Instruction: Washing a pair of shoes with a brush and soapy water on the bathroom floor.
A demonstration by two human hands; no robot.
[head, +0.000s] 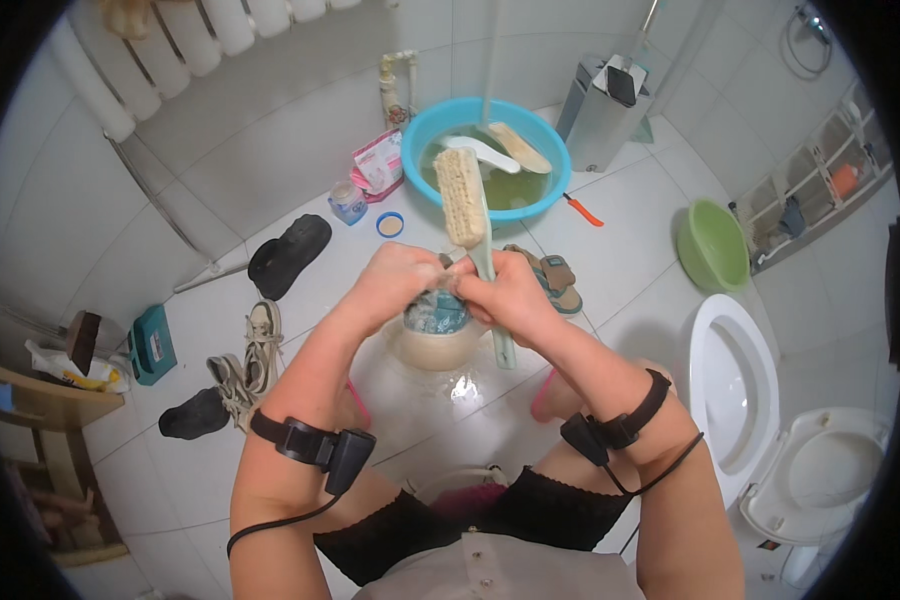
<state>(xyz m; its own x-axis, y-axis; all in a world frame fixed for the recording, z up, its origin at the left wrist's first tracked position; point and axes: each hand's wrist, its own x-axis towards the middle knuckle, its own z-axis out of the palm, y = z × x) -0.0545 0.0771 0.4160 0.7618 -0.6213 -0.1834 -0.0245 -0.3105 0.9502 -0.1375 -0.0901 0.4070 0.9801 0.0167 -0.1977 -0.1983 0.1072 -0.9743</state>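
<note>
My right hand (504, 292) holds a scrubbing brush (463, 199) by its pale green handle, bristles up and towards the left. Close beside it, my left hand (397, 279) has its fingers bent around a wet teal patterned item (438, 311), perhaps a sandal or cloth, which both hands touch. Its far part is hidden by my fingers. Below it a cream basin (435, 351) rests on the wet floor. Beyond my hands stands a blue basin (412, 161) of murky water, with a white insole-like piece (482, 152) and a tan one (520, 148) in it.
Tan and green sandals (559, 281) lie right of my hands, sneakers (261, 341) and a black shoe (289, 255) to the left. An orange-handled tool (585, 211), an open jar (347, 202) and a pink bag (379, 166) surround the blue basin. A green basin (712, 246) and a toilet (731, 397) stand right.
</note>
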